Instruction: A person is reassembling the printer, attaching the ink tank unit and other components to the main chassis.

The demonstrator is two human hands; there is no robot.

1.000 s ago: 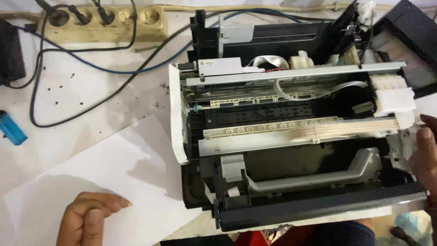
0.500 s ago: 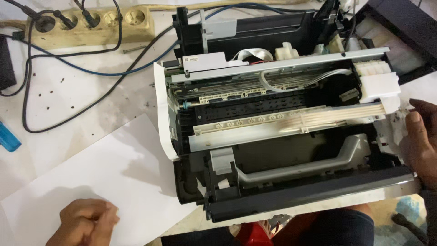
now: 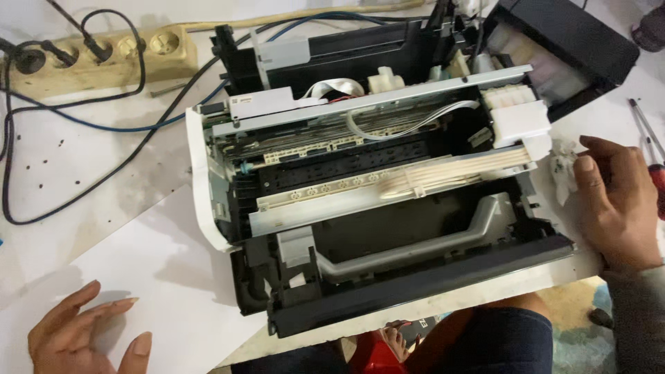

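Note:
An opened printer (image 3: pixel 374 194) with its cover off lies on the white table, showing its metal rail, white ink tubes (image 3: pixel 450 176) and white carriage (image 3: pixel 516 121). My left hand (image 3: pixel 86 336) hovers over a white paper sheet (image 3: pixel 152 277) at the lower left, fingers spread, holding nothing. My right hand (image 3: pixel 613 201) rests against the printer's right side, fingers touching a crumpled white tissue (image 3: pixel 564 170) there.
A beige power strip (image 3: pixel 104 59) with black plugs and dark cables (image 3: pixel 83 145) lies at the upper left. A black scanner lid (image 3: pixel 568 41) sits at the upper right. A red-handled screwdriver (image 3: pixel 654 163) lies at the right edge. My knees (image 3: pixel 499 332) are below the table edge.
The view shifted so the printer sits more central. My left hand went from a closed fist to spread fingers. My right hand came further into view against the printer's right side.

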